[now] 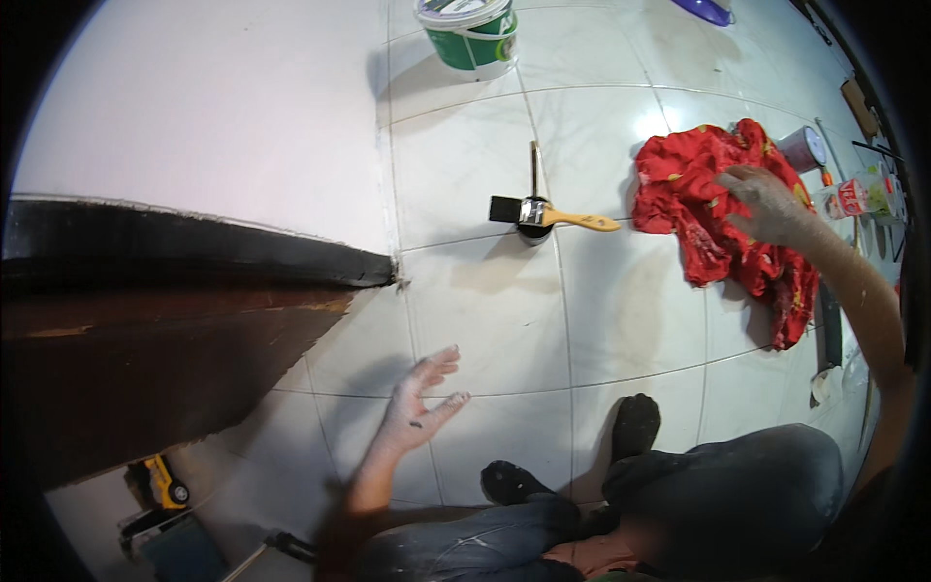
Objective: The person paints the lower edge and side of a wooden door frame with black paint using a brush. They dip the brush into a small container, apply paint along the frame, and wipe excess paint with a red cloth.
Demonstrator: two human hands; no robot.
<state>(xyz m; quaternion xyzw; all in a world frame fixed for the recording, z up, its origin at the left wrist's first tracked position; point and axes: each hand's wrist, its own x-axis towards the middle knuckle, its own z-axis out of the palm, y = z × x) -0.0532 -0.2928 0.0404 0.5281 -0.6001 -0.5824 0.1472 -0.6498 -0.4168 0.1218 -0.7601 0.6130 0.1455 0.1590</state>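
My left hand (pixel 419 403) hovers over the floor tiles at the lower middle, fingers and thumb spread, holding nothing. Pale dust or paint marks it, with a dark spot on its back. At the right, my right hand (pixel 768 206) is over a crumpled red cloth (pixel 696 184) with yellowish patches. Its fingers look apart; whether they touch the cloth is hard to tell. Between the hands, toward the far side, a paintbrush (pixel 577 221) with black bristles and a yellow handle rests across a small dark can (pixel 533 233). A thin stick (pixel 534 170) points away from the can.
A green and white lidded bucket (pixel 472 44) stands far off by the white wall (pixel 213 107). Dark wooden furniture or a door (pixel 145 359) juts in at left. A can (pixel 803 149) and plastic bottles (pixel 853 197) line the right. A yellow tool (pixel 165 482) lies lower left.
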